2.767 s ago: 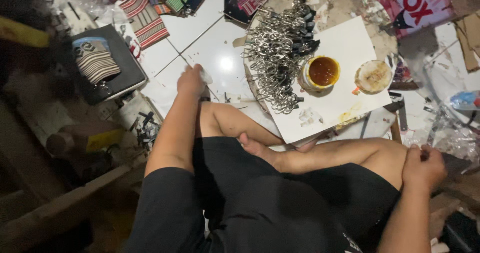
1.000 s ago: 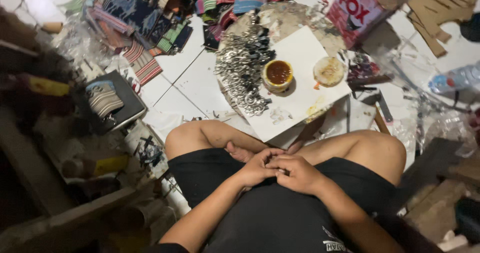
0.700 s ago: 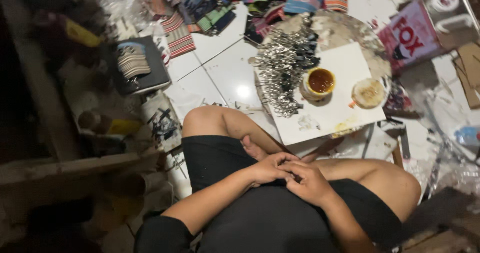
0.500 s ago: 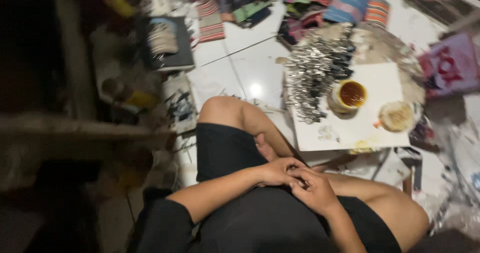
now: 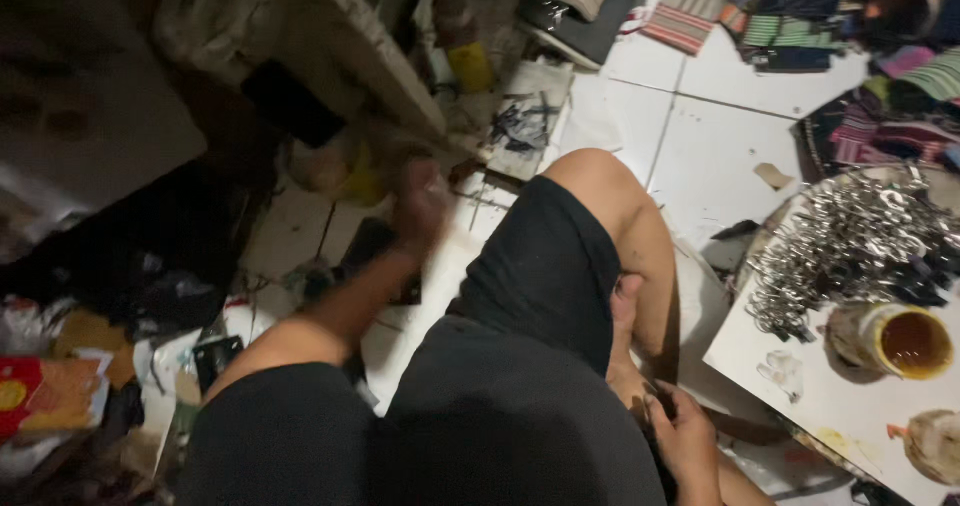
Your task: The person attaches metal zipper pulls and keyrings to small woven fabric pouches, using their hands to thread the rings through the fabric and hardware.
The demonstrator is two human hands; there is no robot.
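I sit cross-legged on a white tiled floor in black shorts. My left hand is stretched out to the left and blurred by motion, above a dark flat object on the floor; its grip cannot be made out. Down by my lap and foot, my right hand rests with its fingers loosely apart and nothing clearly in it. To my right lies a white board carrying a heap of shiny metal pieces and a jar of amber liquid.
A small bowl sits at the board's near corner. Striped fabric pieces are piled at the far right. A pale wooden plank and a yellow bottle stand ahead of me. Dark clutter and a red package fill the left.
My hands were clasped in my lap. The left hand has since swung out to the left over the floor, my head has turned left, and the right hand stays low by my lap.
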